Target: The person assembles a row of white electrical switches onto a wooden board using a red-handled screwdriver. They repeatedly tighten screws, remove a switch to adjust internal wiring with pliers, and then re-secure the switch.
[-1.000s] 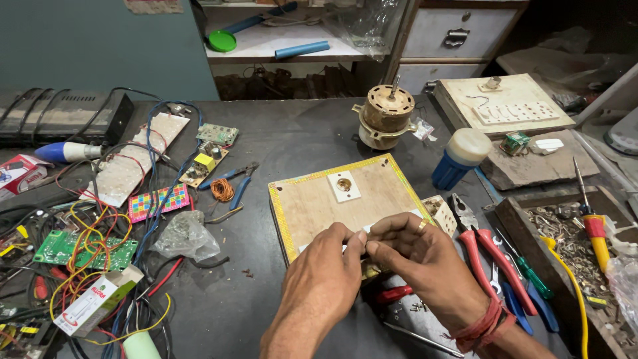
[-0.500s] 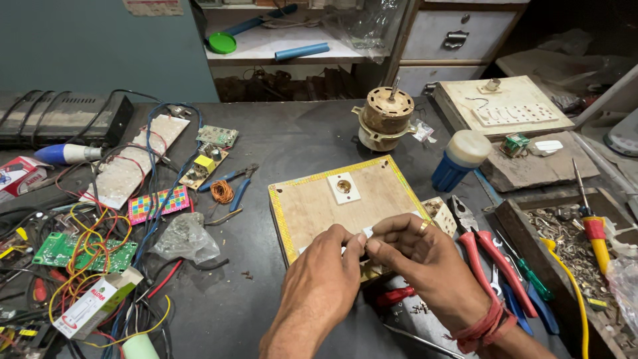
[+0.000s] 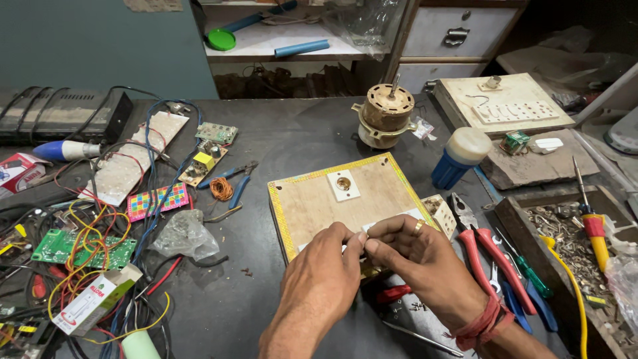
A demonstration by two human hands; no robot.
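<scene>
A square wooden board [image 3: 319, 203] with a yellow edge lies on the dark workbench, a white square socket plate [image 3: 343, 184] fixed near its middle. My left hand [image 3: 325, 269] and my right hand [image 3: 412, 256] meet over the board's near edge. Their fingertips pinch one small pale part [image 3: 363, 236] between them; it is too small to identify. A ring sits on one finger of my right hand, and red thread is wound around its wrist.
A small motor [image 3: 385, 116] stands behind the board, a blue bottle with a white cap [image 3: 458, 158] to its right. Red-handled pliers [image 3: 488, 256] and screwdrivers lie beside a wooden box of scrap [image 3: 571, 246]. Wires and circuit boards [image 3: 86, 233] crowd the left.
My hands stay together over the board's near edge. The fingers have shifted slightly around the small part; nothing else has moved.
</scene>
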